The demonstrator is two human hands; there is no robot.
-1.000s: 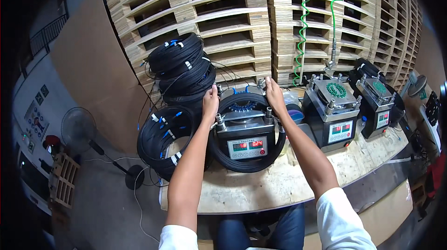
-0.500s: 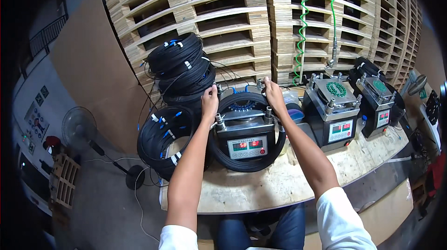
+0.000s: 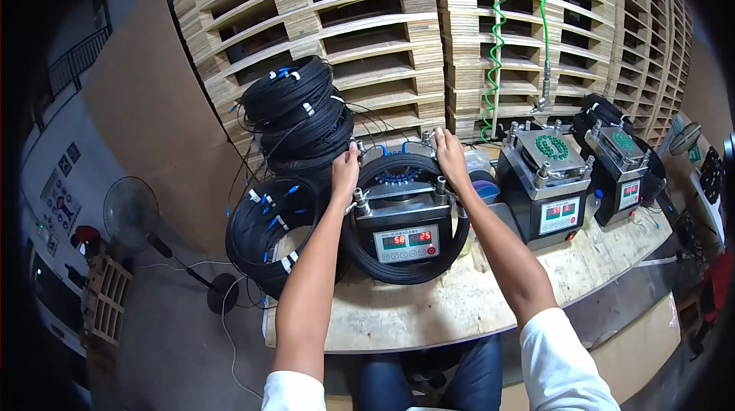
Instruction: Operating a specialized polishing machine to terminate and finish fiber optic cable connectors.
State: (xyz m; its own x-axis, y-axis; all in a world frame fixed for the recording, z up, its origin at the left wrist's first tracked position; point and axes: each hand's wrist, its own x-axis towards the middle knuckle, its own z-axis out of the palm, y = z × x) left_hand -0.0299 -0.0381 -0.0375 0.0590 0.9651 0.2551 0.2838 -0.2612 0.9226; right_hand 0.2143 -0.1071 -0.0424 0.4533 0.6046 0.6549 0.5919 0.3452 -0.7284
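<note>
A polishing machine (image 3: 398, 214) with a metal top and a red digital display stands in front of me. A coil of black cable (image 3: 409, 271) hangs around its front, and blue connectors (image 3: 396, 175) ring its top plate. At the far left corner, my left hand (image 3: 346, 171) is curled against a metal corner post (image 3: 359, 147). My right hand (image 3: 450, 160) rests at the far right corner, its fingers closed by the other corner post (image 3: 427, 137). The hands and wrists partly hide how the fingers meet the posts.
Stacked black cable coils (image 3: 295, 108) with blue connectors stand to the left, another coil (image 3: 264, 235) nearer. Two similar machines (image 3: 547, 181) (image 3: 619, 170) with green-ringed tops are on the right of the wooden table (image 3: 429, 315). Wooden pallets (image 3: 367, 36) rise behind; a fan (image 3: 132, 208) stands left.
The readouts on the front machine and the middle machine show different digits. My hands stay almost in place at the far corners of the front machine.
</note>
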